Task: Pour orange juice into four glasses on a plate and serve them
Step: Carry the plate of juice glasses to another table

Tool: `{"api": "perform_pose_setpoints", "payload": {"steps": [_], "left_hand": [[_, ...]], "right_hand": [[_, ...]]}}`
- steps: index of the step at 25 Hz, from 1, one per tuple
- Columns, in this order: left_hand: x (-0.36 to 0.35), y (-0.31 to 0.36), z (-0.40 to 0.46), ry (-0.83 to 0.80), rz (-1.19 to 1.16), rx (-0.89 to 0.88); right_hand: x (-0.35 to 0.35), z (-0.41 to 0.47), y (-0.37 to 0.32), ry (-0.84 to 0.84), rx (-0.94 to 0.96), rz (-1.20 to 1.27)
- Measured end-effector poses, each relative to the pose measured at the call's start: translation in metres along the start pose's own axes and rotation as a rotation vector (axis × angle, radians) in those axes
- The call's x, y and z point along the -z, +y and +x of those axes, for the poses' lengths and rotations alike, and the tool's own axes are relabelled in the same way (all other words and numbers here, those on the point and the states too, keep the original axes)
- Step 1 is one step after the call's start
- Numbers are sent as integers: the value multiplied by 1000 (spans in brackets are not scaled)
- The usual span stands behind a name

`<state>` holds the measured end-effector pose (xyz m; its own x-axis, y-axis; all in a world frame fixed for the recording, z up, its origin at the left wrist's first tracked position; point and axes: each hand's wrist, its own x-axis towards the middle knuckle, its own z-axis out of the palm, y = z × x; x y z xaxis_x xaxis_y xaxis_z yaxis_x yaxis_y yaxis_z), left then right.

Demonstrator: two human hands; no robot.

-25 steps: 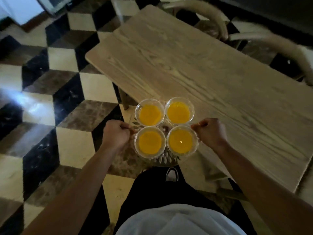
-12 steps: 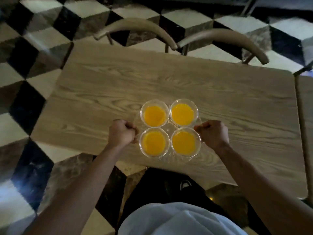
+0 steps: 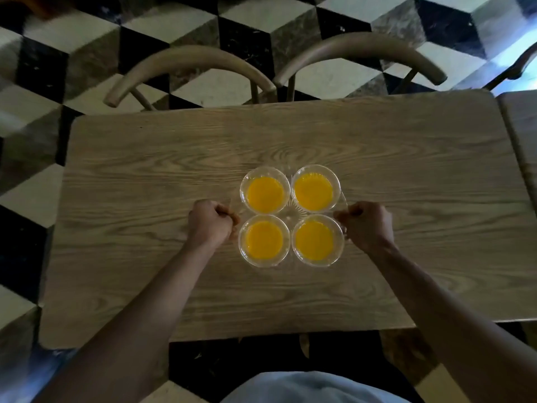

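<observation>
Along the left edge of the frame a checkered floor is showing in black, white and grey blocks. A wooden table is filling the middle of the frame, with two curved chair backs, one at upper left of centre and the other to its right, sitting just beyond its far edge. Left of centre, the left hand is curling into a fist and gripping the left rim of a clear glass plate. On that plate, at the centre of the frame, four glasses of orange juice are standing in a tight two-by-two cluster, rims nearly touching. Whether the plate is resting on the table or hanging just above it is not clear. Right of the glasses, the right hand is clenching the plate's right rim likewise.
</observation>
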<state>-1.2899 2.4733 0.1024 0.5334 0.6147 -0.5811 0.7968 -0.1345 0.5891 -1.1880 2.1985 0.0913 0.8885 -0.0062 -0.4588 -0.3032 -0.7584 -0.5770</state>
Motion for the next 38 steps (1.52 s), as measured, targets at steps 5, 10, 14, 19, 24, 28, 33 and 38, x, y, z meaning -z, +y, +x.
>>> {"api": "perform_pose_setpoints", "payload": {"steps": [5, 10, 14, 19, 24, 28, 33, 38], "left_hand": [[-9, 9, 27, -11, 26, 28], [-22, 7, 44, -38, 22, 58], [-28, 4, 54, -24, 39, 75], [-29, -3, 61, -23, 36, 84], [-30, -6, 62, -47, 5, 90], [-31, -9, 66, -50, -1, 109], [-33, -11, 69, -44, -8, 119], [-33, -16, 73, -47, 14, 112]], "right_hand": [[-13, 27, -4, -17, -54, 2], [-24, 45, 3, -22, -68, -29], [-32, 49, 5, -10, -87, -38], [-41, 50, 8, -2, -90, -21], [-43, 51, 11, -6, -85, -35], [-44, 52, 9, -7, -102, -38], [-45, 52, 6, 3, -98, -10], [-46, 51, 6, 17, -73, -11]]}}
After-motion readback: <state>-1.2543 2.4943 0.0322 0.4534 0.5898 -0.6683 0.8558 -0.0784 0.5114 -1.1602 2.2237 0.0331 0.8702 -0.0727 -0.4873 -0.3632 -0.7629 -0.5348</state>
